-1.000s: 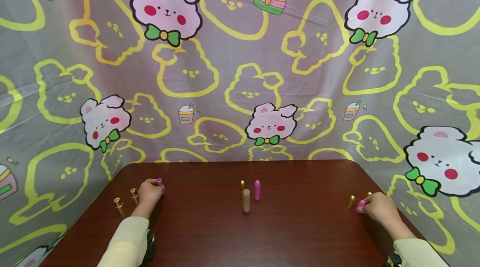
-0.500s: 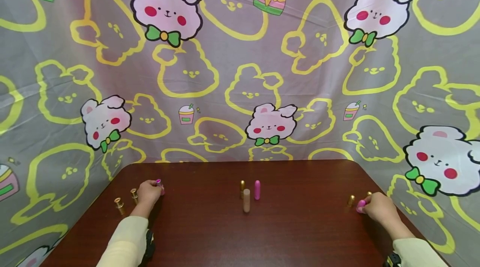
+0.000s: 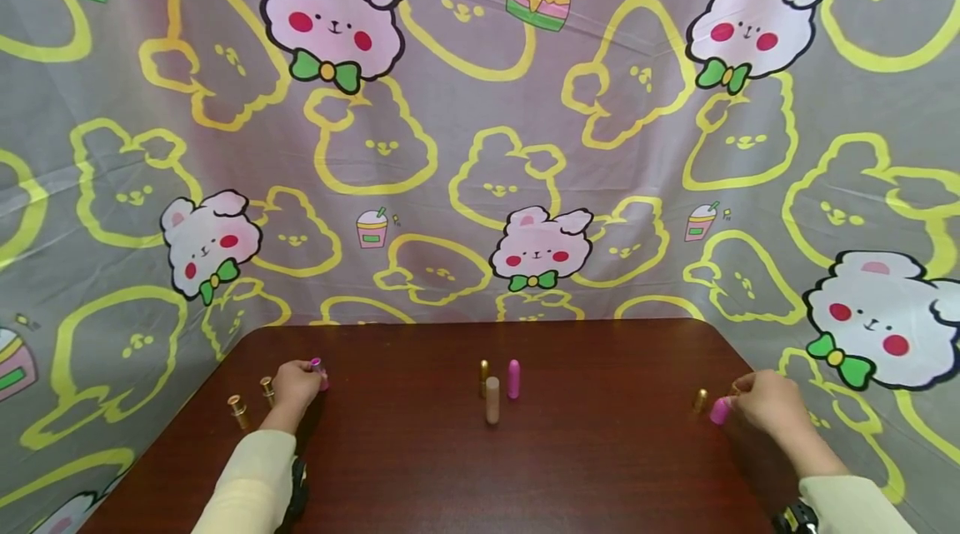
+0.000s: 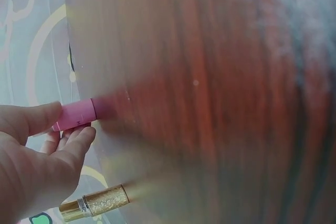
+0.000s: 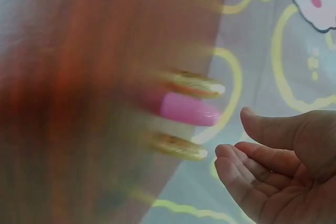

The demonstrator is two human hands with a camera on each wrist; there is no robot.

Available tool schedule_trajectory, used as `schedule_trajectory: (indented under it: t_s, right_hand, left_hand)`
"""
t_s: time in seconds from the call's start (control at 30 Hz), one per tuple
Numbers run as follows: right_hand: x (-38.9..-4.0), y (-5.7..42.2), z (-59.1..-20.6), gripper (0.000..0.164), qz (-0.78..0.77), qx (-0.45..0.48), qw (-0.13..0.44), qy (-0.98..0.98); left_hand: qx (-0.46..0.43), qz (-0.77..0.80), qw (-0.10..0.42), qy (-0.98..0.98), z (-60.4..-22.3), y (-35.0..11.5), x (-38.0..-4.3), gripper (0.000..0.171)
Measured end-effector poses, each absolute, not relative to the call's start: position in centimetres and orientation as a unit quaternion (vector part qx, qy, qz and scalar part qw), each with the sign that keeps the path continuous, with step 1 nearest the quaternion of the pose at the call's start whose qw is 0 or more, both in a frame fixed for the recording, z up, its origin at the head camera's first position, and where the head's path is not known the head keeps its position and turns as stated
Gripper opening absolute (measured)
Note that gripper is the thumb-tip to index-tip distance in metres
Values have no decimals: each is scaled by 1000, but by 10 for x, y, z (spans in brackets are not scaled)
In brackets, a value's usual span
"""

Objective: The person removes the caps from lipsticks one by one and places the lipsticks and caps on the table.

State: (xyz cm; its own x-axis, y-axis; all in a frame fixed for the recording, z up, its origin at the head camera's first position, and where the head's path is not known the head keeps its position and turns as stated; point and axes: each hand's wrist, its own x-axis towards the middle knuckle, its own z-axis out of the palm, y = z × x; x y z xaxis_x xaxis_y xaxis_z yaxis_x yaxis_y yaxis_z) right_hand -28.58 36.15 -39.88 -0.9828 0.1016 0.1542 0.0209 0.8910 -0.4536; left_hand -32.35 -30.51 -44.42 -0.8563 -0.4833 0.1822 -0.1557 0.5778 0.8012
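Note:
On the left of the table, my left hand [image 3: 296, 386] holds a small pink lipstick tube [image 4: 79, 114] upright between thumb and fingers. Beside it stand two gold lipstick tubes, a nearer one [image 3: 238, 411] and a farther one [image 3: 267, 390]. At the table's right side, my right hand [image 5: 278, 166] is off a pink lipstick cap [image 5: 186, 109], its thumb and fingers apart with nothing between them. That cap stands between two gold caps, one at its upper side [image 5: 197, 83] and another below it [image 5: 181, 146] in the right wrist view.
Mid-table, a gold lipstick [image 3: 483, 378], a pink lipstick [image 3: 513, 380] and a tan cylinder [image 3: 492, 402] stand close together. The brown table [image 3: 585, 467] ends at a patterned curtain [image 3: 442, 209] at the back and sides.
My right hand has let go of the pink cap and drawn back slightly up and to the right. The left hand stays nearly still on its pink tube.

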Motion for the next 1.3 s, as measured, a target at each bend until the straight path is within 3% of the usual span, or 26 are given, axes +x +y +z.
schedule_trajectory:
  t_s: [0.23, 0.53, 1.3]
  right_hand:
    - [-285, 339, -378, 41, 244, -48, 113, -962]
    - [-280, 283, -368, 38, 244, 35, 188, -951]
    - [-295, 146, -390, 26, 397, 136, 110, -901]
  left_hand:
    - [186, -428, 197, -862, -444, -305, -324, 15]
    - [186, -442, 202, -854, -446, -305, -323, 14]
    - [191, -445, 194, -853, -441, -301, -320, 12]
